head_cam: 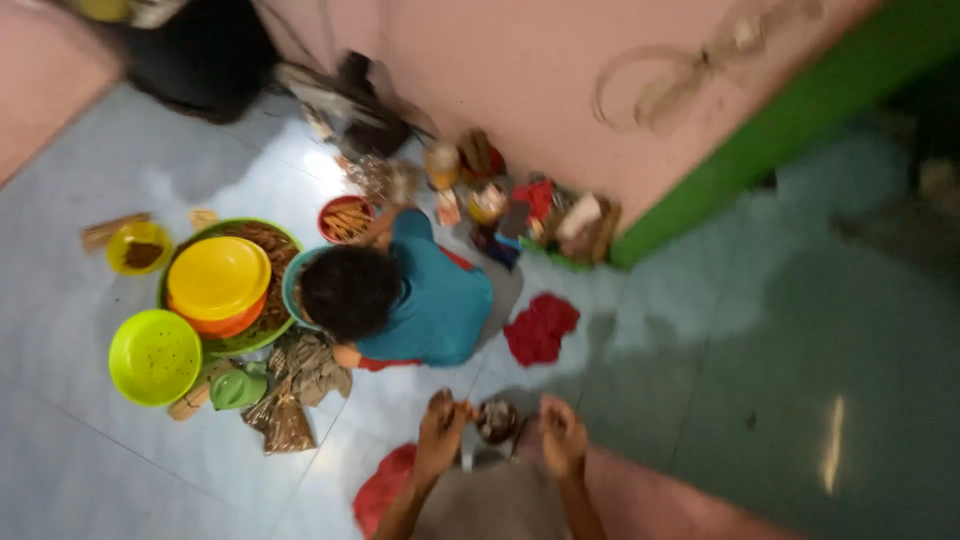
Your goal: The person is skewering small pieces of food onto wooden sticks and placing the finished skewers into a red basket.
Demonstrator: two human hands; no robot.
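I see my left hand [441,428] and right hand [562,436] low in the view, either side of a small dark bowl [497,419] held between them. The picture is blurred, so I cannot tell whether the fingers are closed on the bowl or only beside it. Beyond it, another person in a teal shirt [432,300] crouches on the pale tiled floor [70,470]. Near that person lie a yellow basin [217,277], a lime-green colander [154,356] and a red cloth [540,328].
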